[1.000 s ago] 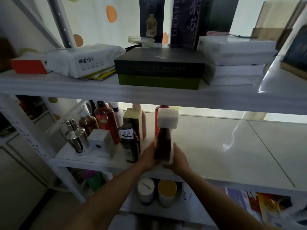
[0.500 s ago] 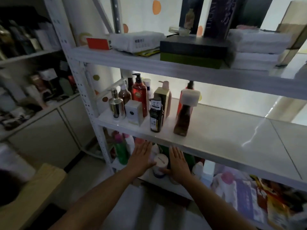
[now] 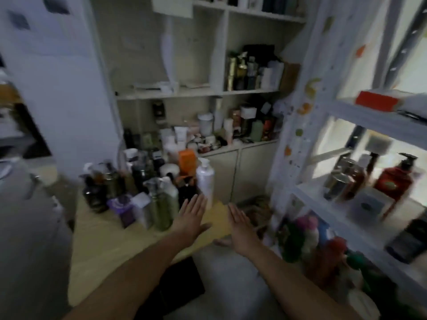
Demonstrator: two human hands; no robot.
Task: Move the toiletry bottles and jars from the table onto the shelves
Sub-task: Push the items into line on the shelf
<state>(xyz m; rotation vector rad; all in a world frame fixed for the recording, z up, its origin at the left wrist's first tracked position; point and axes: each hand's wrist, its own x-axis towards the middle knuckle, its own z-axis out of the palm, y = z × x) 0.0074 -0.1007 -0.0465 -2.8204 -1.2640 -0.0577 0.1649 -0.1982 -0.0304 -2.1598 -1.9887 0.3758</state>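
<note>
- A white metal shelf rack (image 3: 293, 125) fills the right side of the view. It is blurred by camera motion.
- A pale built-in cupboard (image 3: 231, 92) stands at the back, its open shelves crowded with small containers.
- A light wooden table (image 3: 104, 241) sits at lower left, with one corner pointing toward the rack.
- A dense cluster of toiletry bottles (image 3: 143, 188) stands on the table's far part. This is what the task has yet to move.
- Some bottles stand on the rack's middle shelf, among them a red pump bottle (image 3: 395, 179).
- A tall white bottle (image 3: 205, 179) stands at the cluster's right edge, just beyond the left fingertips. A green spray bottle (image 3: 163, 209) stands just left of that hand.
- The left hand (image 3: 190, 218) hovers over the table's corner with its fingers straight and together, holding nothing.
- The right hand (image 3: 240, 227) hovers just beside it, past the table's edge. It is flat and empty too.
- Judging by the empty hands, this is the reach for a next bottle.
- The next move calls for closing both hands round one bottle at the cluster's edge. It should be lifted straight up so that its close neighbours do not topple.
</note>
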